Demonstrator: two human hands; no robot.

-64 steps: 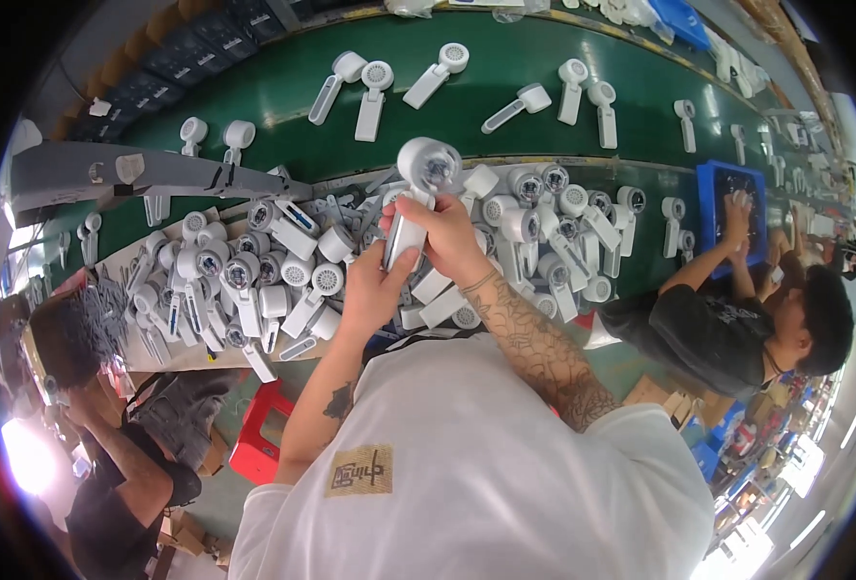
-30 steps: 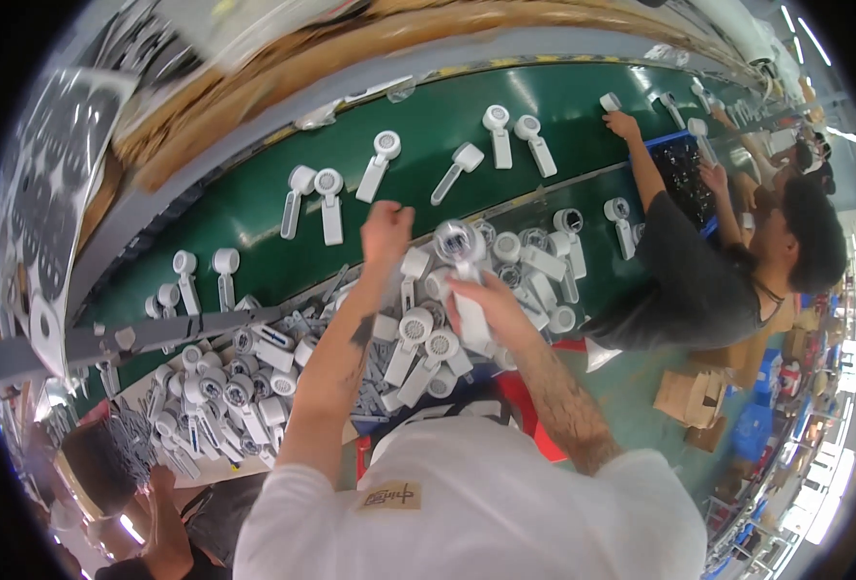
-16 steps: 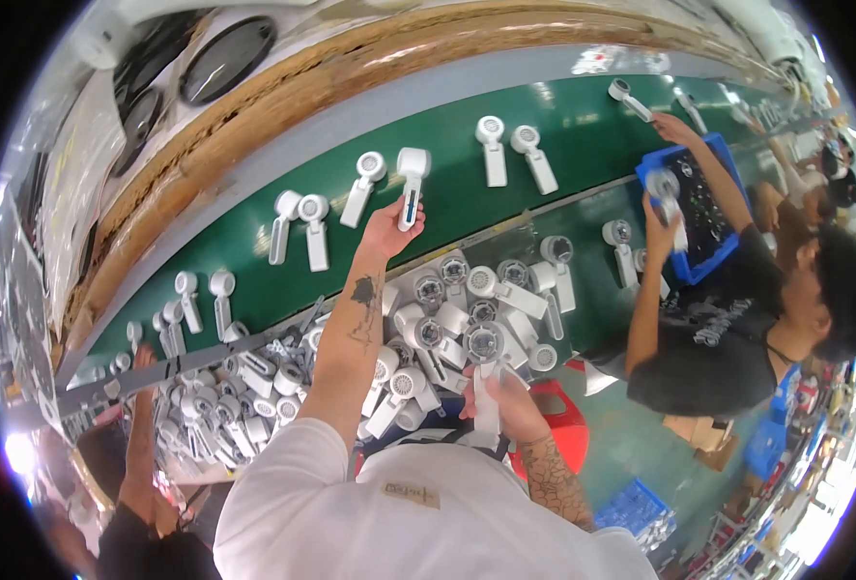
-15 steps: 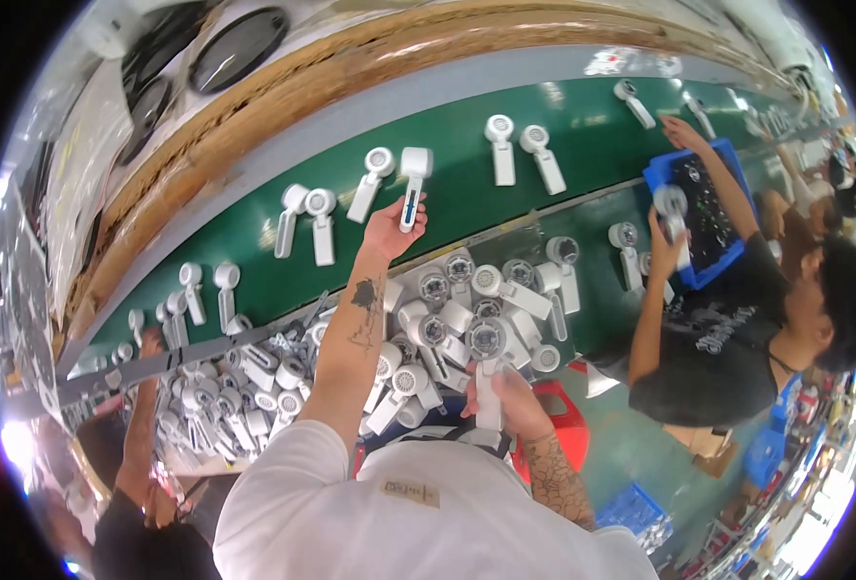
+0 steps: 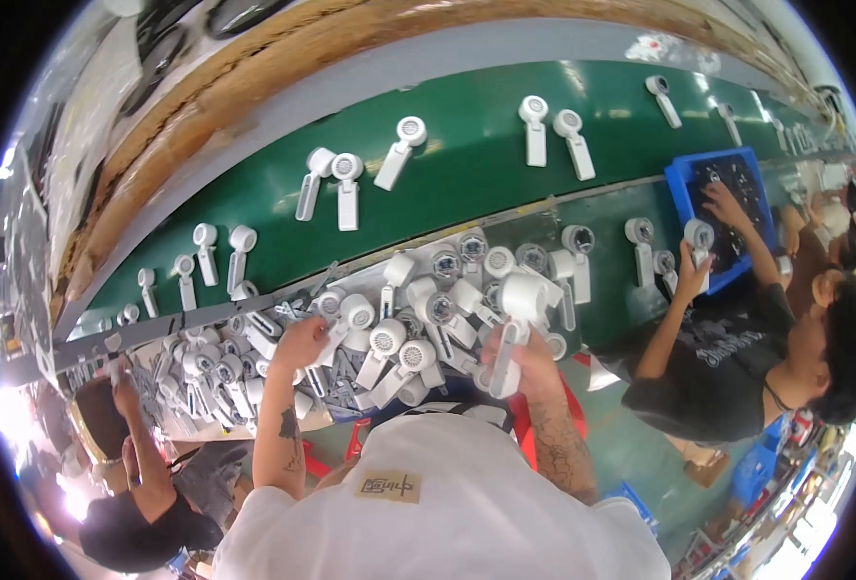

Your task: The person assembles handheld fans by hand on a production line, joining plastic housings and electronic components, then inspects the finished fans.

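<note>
Fingers: right hand holds fan by pile; left hand, also there, cannot tell. Handle grip probably steadiest.

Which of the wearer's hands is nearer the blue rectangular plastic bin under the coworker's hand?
Right. The right hand is below and left of the bin in view; the left hand is much farther left.
</note>
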